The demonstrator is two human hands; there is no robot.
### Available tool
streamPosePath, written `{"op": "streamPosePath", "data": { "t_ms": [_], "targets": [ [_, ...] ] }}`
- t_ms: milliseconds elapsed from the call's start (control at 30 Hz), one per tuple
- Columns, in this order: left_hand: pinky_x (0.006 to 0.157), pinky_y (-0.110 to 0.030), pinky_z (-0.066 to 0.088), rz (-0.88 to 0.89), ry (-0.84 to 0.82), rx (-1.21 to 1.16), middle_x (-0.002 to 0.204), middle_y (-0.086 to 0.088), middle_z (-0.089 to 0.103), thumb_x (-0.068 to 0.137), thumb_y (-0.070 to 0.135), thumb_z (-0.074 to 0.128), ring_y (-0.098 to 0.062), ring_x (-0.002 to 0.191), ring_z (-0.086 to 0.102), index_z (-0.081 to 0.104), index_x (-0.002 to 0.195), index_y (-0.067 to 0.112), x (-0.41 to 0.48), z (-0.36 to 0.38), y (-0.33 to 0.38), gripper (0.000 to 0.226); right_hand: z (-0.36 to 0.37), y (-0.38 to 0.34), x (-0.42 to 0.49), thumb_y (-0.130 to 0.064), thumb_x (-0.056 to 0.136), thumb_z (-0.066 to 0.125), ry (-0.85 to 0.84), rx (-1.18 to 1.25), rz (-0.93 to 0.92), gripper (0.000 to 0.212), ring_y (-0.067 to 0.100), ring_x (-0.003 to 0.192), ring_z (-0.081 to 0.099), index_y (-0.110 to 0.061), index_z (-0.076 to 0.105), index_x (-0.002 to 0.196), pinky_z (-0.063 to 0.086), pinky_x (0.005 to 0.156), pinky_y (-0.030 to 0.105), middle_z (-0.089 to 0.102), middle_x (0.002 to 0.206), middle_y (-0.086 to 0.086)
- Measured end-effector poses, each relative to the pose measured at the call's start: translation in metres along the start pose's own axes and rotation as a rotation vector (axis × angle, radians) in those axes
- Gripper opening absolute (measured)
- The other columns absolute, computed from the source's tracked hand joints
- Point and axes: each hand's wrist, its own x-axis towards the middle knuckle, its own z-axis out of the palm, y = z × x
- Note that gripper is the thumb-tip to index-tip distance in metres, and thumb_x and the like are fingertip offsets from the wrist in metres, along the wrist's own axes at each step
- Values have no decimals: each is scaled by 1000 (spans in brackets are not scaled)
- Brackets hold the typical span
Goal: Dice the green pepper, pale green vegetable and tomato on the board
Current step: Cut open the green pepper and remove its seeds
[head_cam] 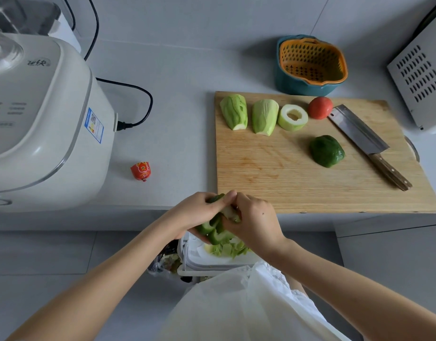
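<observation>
The left hand (199, 212) and right hand (256, 222) meet in front of the near edge of the worktop (175, 119), above an open waste bin (189, 262) that contains pale green scraps (231, 249). Both hands hold one green pepper piece (215, 230). The left hand's fingers are curled round its outer skin, with the thumb laid across the top. The right hand's fingers are curled against the pale inner part of the piece; the fingertips themselves are hidden. On the wooden cutting board (285, 183), the remaining items lie apart from one another. Two pale green vegetable halves (234, 111) (264, 116) lie side by side at the far left corner. A hollow-centred ring slice (292, 117) of the same vegetable lies just to their right. The tomato (320, 107) sits beside the ring slice, touching the blade tip of the cleaver (359, 130). The cleaver lies diagonally, with its wooden handle toward the near right. A green pepper half (326, 150) rests just left of the blade. Behind the board stands an orange colander (312, 61) nested in a teal bowl (283, 80). A white rice cooker (40, 114) with a black power cord (143, 94) occupies the left side of the worktop, with a small red packet (141, 171) near it.
</observation>
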Motion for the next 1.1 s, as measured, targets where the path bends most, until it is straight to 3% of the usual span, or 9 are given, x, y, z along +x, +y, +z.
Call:
{"op": "streamPosePath", "data": {
  "t_ms": [133,233,300,367,567,867,1000,1067,1100],
  "targets": [
    [60,-29,57,20,40,31,84,-5,72,86,62,47,-16,72,70,70,91,18,6,1,-7,50,3,0,-1,-16,59,61,90,-35,-44,14,8,42,26,-8,50,61,21,40,17,47,46,-2],
    [89,-45,52,80,33,34,99,-24,66,76,65,46,-34,93,65,64,99,-1,7,1,-9,72,4,0,-1,-23,66,49,85,-42,-94,17,12,38,28,-6,49,59,19,38,18,45,45,-1],
    [83,-47,49,119,26,-1,84,-30,59,69,63,43,-40,80,59,57,89,-9,4,0,-8,76,4,2,-2,-25,68,48,68,-39,-115,21,16,36,37,-5,50,61,23,35,20,46,47,0],
    [71,-40,40,150,20,-20,70,-15,47,71,57,43,-27,67,44,48,75,-8,4,0,-9,65,4,4,-2,-26,71,50,61,-30,-125,23,18,37,41,-4,52,63,30,32,23,48,49,1],
    [68,-37,28,188,0,-80,70,-10,34,80,42,42,-23,69,30,35,69,-5,0,1,-12,49,0,6,-3,-30,75,51,28,53,-127,29,19,39,44,-3,56,68,34,34,24,52,51,2],
    [66,-39,24,215,-22,-128,65,-29,31,71,44,44,-27,68,28,34,67,-7,-4,2,-12,52,-8,8,-3,-31,74,53,4,126,-128,26,7,45,30,-5,56,70,28,46,18,43,51,-7],
    [65,-31,45,177,-32,-228,70,-19,56,94,24,37,-28,71,54,54,79,-10,-6,7,-15,41,-17,8,6,-28,81,47,38,255,-55,23,3,40,22,-17,34,65,23,41,16,23,52,-19],
    [83,-39,52,161,-37,-234,88,-20,65,98,29,36,-24,89,61,57,97,-12,-3,5,-19,47,-21,5,8,-26,84,50,-12,237,-105,26,-1,40,21,-18,32,67,21,39,13,21,51,-20],
    [96,-42,47,155,-58,-206,101,-16,66,94,41,39,-22,101,60,57,106,-10,-4,2,-18,55,-23,5,8,-25,85,53,-57,226,-100,28,0,40,23,-16,35,66,23,39,12,24,51,-18]
  ]
}}
